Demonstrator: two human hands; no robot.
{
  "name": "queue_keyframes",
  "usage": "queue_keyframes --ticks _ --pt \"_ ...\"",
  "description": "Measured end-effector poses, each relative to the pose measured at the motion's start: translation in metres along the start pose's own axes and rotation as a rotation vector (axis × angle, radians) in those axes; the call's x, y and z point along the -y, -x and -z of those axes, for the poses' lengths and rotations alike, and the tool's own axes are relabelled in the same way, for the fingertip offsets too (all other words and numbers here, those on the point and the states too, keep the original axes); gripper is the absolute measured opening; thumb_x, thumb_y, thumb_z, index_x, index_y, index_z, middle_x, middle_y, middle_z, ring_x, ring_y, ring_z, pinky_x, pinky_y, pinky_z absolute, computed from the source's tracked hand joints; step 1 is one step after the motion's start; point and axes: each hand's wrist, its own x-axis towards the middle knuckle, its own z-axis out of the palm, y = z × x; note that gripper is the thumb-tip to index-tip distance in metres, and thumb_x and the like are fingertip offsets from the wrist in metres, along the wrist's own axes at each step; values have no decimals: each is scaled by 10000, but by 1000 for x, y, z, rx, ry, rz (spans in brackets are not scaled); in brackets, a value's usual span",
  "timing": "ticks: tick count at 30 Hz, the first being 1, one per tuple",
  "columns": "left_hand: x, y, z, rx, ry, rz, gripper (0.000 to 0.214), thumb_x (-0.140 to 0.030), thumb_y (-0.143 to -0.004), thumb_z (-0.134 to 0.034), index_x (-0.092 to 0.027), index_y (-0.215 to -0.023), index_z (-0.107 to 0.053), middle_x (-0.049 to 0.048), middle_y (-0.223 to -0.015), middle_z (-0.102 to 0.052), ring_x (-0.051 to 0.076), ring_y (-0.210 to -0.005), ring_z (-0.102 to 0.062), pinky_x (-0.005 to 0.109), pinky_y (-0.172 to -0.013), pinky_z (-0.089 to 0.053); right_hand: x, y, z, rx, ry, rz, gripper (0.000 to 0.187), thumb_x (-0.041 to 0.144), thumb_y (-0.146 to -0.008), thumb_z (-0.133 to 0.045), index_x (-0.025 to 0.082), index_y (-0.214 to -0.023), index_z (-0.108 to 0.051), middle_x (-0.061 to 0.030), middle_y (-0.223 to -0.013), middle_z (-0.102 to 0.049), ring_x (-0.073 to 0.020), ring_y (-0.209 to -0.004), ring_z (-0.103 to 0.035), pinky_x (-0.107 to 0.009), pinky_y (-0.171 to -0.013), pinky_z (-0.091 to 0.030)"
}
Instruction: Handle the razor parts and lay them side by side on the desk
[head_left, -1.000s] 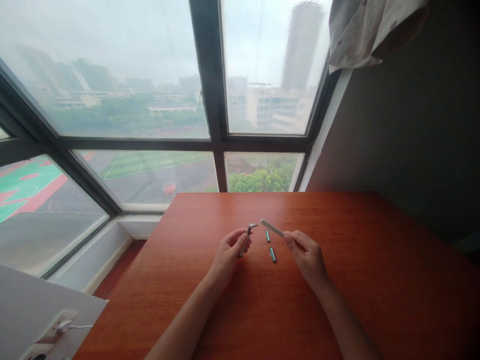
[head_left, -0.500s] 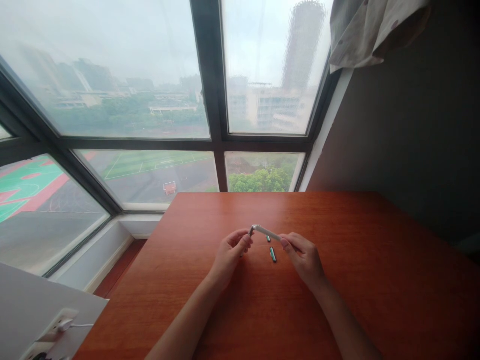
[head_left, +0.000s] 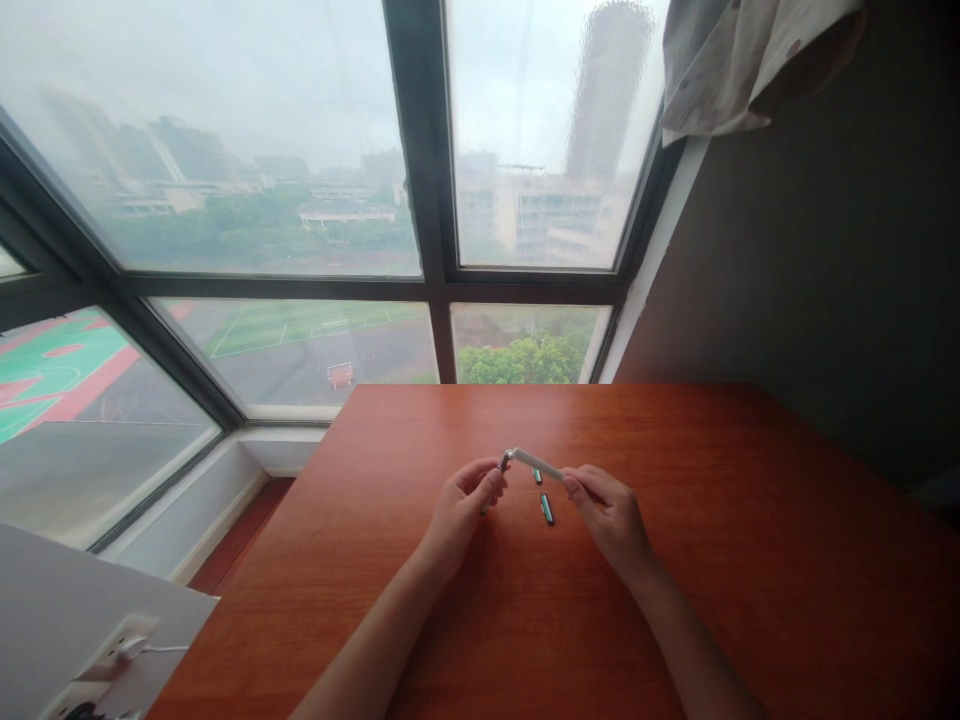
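Pale rod, gripped end hidden, farther dark piece part-covered

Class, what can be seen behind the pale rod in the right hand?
Behind the pale rod, part of a small green-and-black piece shows on the table; the rod covers its far end.

The table looks like smooth, glossy wood — the pale stick like matt plastic, the curtain matt cloth.

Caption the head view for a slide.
Left hand holds a metal-tipped piece, right hand a pale stick, ends close together, two strips on the table.
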Motion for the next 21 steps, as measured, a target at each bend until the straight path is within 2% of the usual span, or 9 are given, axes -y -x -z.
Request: queue_keyframes --ticks 11,21 --pt "-1 0 1 7 -13 12 364 -446 -754 -695 -149 -964 -692 36 -744 -609 118 -636 -485 233 -587 -362 -1 -1 0 4 33 29 270 363 -920 -509 187 -909 -713 -49 -800 -660 -176 -743 -611 -250 -629 -467" --pt "0 0 -1 -2 24 25 394 -460 -740 -703 -140 -970 -692 43 -735 -600 124 -638 -483 232 -587 -371 -4 -1 0 -18 51 40 252 353 -921 -510 196 -926 -707 -38 -764 -650 -170 -698 -598 -257 -628 -461"
